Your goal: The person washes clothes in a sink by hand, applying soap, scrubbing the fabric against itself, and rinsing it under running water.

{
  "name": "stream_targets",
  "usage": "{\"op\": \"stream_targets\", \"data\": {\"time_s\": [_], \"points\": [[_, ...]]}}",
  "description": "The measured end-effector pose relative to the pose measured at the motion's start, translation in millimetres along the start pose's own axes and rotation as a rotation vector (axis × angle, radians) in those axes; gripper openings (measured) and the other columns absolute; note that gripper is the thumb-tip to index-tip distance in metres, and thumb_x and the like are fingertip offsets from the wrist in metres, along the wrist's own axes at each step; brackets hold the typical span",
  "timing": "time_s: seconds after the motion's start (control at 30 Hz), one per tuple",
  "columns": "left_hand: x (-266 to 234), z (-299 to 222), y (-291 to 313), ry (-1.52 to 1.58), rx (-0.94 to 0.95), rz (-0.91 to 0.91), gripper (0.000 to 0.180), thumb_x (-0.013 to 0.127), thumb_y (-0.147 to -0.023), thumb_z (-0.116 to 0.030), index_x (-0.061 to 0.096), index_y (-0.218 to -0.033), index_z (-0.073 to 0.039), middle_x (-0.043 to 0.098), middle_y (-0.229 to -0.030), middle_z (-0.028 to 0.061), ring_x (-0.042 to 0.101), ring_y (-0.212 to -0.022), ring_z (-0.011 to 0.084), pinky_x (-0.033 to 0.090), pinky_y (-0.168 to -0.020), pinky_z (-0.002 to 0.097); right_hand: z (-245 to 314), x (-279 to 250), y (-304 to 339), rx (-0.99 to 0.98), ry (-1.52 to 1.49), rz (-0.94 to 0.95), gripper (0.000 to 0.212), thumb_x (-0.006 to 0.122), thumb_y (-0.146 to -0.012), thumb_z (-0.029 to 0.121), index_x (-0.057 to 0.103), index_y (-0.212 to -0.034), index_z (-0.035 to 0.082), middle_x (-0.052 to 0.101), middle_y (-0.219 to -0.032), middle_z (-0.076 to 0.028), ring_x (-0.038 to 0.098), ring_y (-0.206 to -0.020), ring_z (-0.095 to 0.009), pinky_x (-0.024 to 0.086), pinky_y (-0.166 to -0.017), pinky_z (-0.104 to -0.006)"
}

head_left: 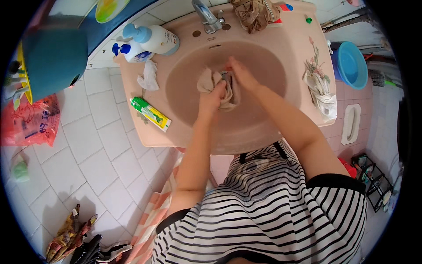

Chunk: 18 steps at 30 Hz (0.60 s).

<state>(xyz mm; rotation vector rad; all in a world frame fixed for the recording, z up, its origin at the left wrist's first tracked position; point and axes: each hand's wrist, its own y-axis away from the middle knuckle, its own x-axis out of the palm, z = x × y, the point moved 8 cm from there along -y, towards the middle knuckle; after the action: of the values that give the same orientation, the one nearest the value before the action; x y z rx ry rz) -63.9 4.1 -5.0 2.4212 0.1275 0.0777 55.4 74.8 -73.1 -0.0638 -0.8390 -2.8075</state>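
Observation:
A wet beige cloth (229,100) lies bunched in the cloudy water of a pink washbasin (151,125). My left hand (214,97) is closed on the near left side of the cloth, its thumb lying over the folds. At the cloth's far right side is my right hand (243,75), with its fingers curled in against the fabric. Part of those fingers is hidden by the hand and the folds. Behind the basin's bowl stands a chrome faucet (209,17).
Two pump bottles (160,39), a crumpled white cloth (149,75) and a green-yellow tube (150,113) rest on the left rim. A brown cloth (252,15) lies by the faucet. On the right rim is a white plastic bag (323,94); a blue basin (351,65) stands beyond.

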Motion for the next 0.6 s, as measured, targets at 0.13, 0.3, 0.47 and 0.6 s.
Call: {"op": "stream_targets", "data": {"time_s": [0.13, 0.3, 0.47, 0.6], "points": [[13, -6, 2, -0.627, 0.185, 0.213, 0.037, 0.069, -0.073, -0.024, 0.057, -0.097, 0.001, 0.061, -0.080, 0.0027, 0.057, -0.074, 0.0143, 0.042, -0.064, 0.0289, 43, 61, 24, 0.322, -0.193, 0.572, 0.048, 0.068, -0.076, 0.038, 0.055, -0.099, -0.001, 0.062, -0.103, -0.012, 0.060, -0.092, -0.023, 0.047, -0.077, -0.0373], [-21, -6, 12, -0.621, 0.487, -0.372, 0.052, 0.067, -0.074, -0.035, 0.055, -0.105, 0.004, 0.060, -0.090, 0.0114, 0.058, -0.088, 0.0235, 0.045, -0.077, 0.0332, 56, 64, -15, -0.038, 0.387, 0.369, 0.038, 0.070, -0.076, 0.023, 0.057, -0.103, 0.000, 0.060, -0.101, -0.013, 0.059, -0.086, -0.019, 0.049, -0.068, -0.0312], [-20, 53, 34, 0.487, -0.170, -0.303, 0.060, 0.061, -0.080, -0.048, 0.051, -0.107, 0.004, 0.055, -0.100, 0.0159, 0.055, -0.099, 0.0290, 0.043, -0.088, 0.0363, 79, 57, 9, -0.099, -0.019, 0.303, 0.027, 0.069, -0.072, 0.021, 0.061, -0.090, 0.003, 0.059, -0.080, -0.008, 0.055, -0.067, -0.015, 0.045, -0.057, -0.0318], [38, 15, 22, 1.137, -0.128, 0.332, 0.055, 0.053, -0.088, -0.047, 0.044, -0.110, 0.003, 0.053, -0.102, 0.0156, 0.053, -0.100, 0.0263, 0.044, -0.088, 0.0340, 67, 78, 75, -0.454, 0.185, 0.157, 0.023, 0.066, -0.072, 0.017, 0.061, -0.092, 0.007, 0.057, -0.075, -0.008, 0.053, -0.064, -0.015, 0.043, -0.057, -0.0328]]}}
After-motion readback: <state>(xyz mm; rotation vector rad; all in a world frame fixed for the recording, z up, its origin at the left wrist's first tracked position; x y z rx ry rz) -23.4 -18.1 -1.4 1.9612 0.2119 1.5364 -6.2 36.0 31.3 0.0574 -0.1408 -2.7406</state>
